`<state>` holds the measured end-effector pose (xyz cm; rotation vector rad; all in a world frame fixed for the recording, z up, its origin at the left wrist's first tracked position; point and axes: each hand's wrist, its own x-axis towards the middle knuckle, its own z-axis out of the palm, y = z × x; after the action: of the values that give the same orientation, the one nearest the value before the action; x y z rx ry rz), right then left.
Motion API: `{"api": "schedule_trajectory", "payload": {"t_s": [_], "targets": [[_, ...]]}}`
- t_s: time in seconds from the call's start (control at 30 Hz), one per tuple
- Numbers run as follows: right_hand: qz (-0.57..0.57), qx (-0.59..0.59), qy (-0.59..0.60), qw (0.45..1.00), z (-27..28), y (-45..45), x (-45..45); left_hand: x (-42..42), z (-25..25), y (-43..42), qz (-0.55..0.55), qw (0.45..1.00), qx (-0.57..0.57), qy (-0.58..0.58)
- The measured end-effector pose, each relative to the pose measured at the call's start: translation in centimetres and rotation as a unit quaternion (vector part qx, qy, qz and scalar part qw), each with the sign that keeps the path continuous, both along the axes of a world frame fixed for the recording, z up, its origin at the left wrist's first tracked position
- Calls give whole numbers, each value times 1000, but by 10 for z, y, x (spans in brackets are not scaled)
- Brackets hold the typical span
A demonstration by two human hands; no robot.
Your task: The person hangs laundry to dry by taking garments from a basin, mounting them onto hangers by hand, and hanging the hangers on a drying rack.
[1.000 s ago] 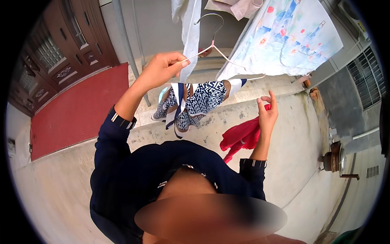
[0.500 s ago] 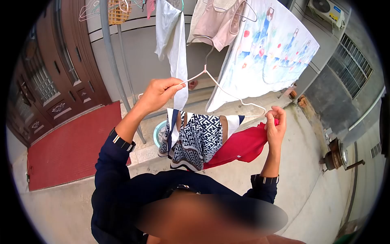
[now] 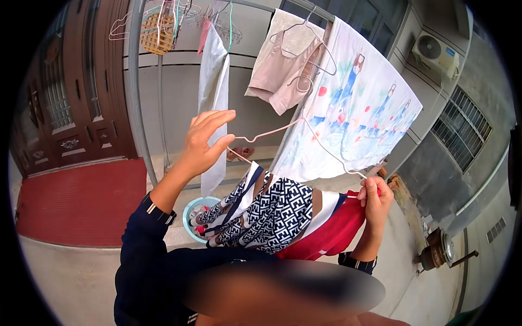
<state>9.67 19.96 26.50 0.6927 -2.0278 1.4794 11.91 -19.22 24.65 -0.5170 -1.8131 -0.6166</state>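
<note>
My left hand (image 3: 204, 144) is open, thumb and fingers apart, beside the left end of a thin pale wire hanger (image 3: 325, 142). My right hand (image 3: 376, 202) is closed around the hanger's right end, where a red garment (image 3: 331, 231) also meets the fingers. Over the hanger's lower bar hangs a navy-and-white patterned scarf-like cloth (image 3: 283, 209) with brown and navy stripes at its edge. The red garment hangs behind and right of this cloth. The hanger's hook stands up in front of the hanging laundry.
A metal drying rack (image 3: 140, 98) holds a white cloth (image 3: 213, 87), a beige camisole (image 3: 288, 70) and a large printed sheet (image 3: 359, 103). A light-blue basin (image 3: 188, 217) with laundry sits on the ground. A red mat (image 3: 81, 204) lies left, a metal stove (image 3: 435, 250) right.
My left hand has let go of the hanger and opened. The hanger has lowered and shifted right, and the patterned cloth is spread wider along its bar. My right hand has closed on the hanger's end.
</note>
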Motion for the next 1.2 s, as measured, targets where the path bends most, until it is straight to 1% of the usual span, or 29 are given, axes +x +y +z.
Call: {"api": "schedule_trajectory", "payload": {"t_s": [0.1,0.17,0.23,0.3,0.37,0.43,0.57,0.67,0.7,0.8,0.87,0.93,1.0,1.07,1.1,1.2], "targets": [[-45,17,49,998,31,16,-21,-3,-21,-11,-1,994,106,-33],[-34,11,67,997,47,26,-41,-6,-45,-17,1,982,175,-71],[-20,5,87,996,58,35,-61,-6,-77,-20,10,961,254,-112],[-14,1,97,995,67,45,-79,-3,-120,-25,6,936,319,-149],[-9,-20,97,995,73,56,-91,12,-158,-23,5,891,416,-179],[-9,-26,103,994,87,73,-109,23,-205,-23,43,854,483,-190],[-21,16,74,997,106,133,-141,53,-305,-15,123,786,586,-152],[-67,52,62,994,103,151,-156,51,-327,-6,167,723,648,-172],[-87,57,68,992,100,147,-160,45,-329,-9,157,725,648,-174],[-139,32,78,987,94,126,-179,13,-325,-35,96,797,570,-175],[-136,10,82,987,96,109,-198,-5,-289,-40,104,813,537,-201],[-137,-12,95,986,103,89,-214,-18,-267,-45,96,836,497,-213],[-138,-23,109,984,114,70,-225,-25,-254,-47,101,846,469,-232],[-138,-38,126,982,126,59,-244,-23,-252,-49,106,858,439,-246],[-137,-46,132,981,132,53,-253,-23,-259,-52,93,854,445,-252],[-188,-6,186,964,156,23,-270,-7,-274,-63,97,847,437,-288]]}}
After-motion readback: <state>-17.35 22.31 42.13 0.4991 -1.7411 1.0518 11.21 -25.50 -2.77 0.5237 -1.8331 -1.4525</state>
